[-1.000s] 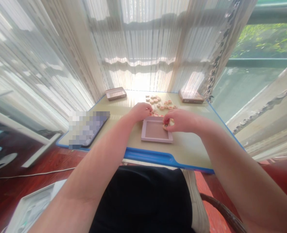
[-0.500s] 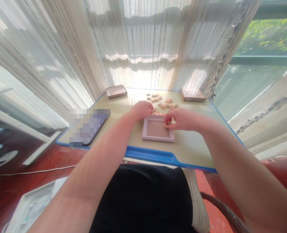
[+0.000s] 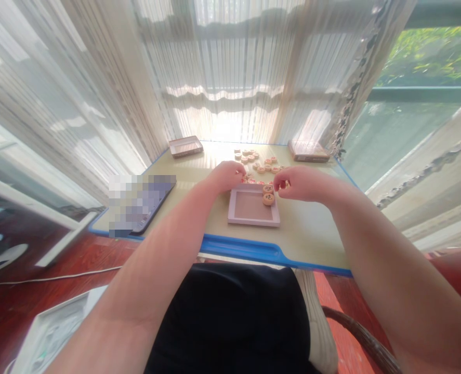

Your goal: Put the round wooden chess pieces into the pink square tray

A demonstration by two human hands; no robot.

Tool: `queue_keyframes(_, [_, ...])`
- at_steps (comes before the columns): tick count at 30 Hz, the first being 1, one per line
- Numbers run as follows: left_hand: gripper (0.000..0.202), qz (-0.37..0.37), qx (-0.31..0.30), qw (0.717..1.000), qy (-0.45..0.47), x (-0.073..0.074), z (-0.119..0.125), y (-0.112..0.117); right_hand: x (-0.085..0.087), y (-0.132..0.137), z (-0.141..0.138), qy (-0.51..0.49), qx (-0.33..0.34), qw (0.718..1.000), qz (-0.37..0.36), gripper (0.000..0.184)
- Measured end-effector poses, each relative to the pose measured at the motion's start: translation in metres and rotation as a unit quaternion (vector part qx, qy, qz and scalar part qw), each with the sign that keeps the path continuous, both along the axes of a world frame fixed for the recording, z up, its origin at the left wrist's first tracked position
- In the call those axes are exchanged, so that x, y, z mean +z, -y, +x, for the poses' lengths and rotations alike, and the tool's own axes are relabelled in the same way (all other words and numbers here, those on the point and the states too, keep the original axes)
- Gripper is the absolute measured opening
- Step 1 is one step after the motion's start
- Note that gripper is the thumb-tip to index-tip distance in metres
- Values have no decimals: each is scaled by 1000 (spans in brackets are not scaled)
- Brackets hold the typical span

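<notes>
A shallow pale pink box [image 3: 236, 221] lies near the front of the table. Two round wooden Chinese chess pieces with dark characters, one a xiangqi piece [image 3: 268, 199], lie at the box's right side. My left hand [image 3: 228, 175] is at the box's far left corner, fingers curled in beside red-marked pieces [image 3: 251, 181]; whatever they pinch is hidden. Just off the far right corner hovers my right hand [image 3: 298, 183], fingers bent but apart, nothing visible between them, near more pieces partly covered by it.
Several loose pieces [image 3: 261, 169] are scattered beyond the box. An open box [image 3: 186, 147] stands at the far left, another flat box [image 3: 309, 151] at the far right. A tablet-like device [image 3: 156, 202], partly blurred out, lies left. The table has a blue edge [image 3: 241, 249].
My right hand has let go of a chess piece inside the box and moved right and away from me, uncovering two pieces there. My left hand has stayed about where it was.
</notes>
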State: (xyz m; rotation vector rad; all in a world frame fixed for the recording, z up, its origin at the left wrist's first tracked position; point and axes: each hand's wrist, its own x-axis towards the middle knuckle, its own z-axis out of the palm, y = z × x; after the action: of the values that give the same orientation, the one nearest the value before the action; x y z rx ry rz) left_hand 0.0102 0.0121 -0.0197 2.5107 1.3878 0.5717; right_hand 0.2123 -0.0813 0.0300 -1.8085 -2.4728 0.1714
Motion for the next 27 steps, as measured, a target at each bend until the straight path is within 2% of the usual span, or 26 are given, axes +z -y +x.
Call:
queue_keyframes(6, [31, 1, -7, 1000, 4, -2, -2, -2, -14, -18, 17, 16, -99, 991, 90, 21])
queue_keyframes(11, [31, 19, 2, 1000, 10, -3, -3, -3, -21, -25, 26, 32, -144, 986, 79, 26])
queue_keyframes(13, [30, 21, 0, 1000, 12, -3, -3, -3, -18, -22, 23, 12, -121, 989, 88, 25])
queue_keyframes(16, [30, 26, -8, 1000, 9, -3, -2, -2, -10, -12, 12, -52, -38, 994, 91, 23])
queue_keyframes(20, [30, 24, -12, 1000, 2, -2, -1, 0, 0, 1, -2, -97, 65, 992, 37, 21])
queue_keyframes(24, [31, 19, -6, 1000, 0, -2, -1, -1, 1, 5, -7, -73, 80, 994, -29, 20])
queue_keyframes(27, [31, 16, -5, 1000, 1, -3, -1, -2, 0, 3, -8, -61, 74, 994, -52, 23])
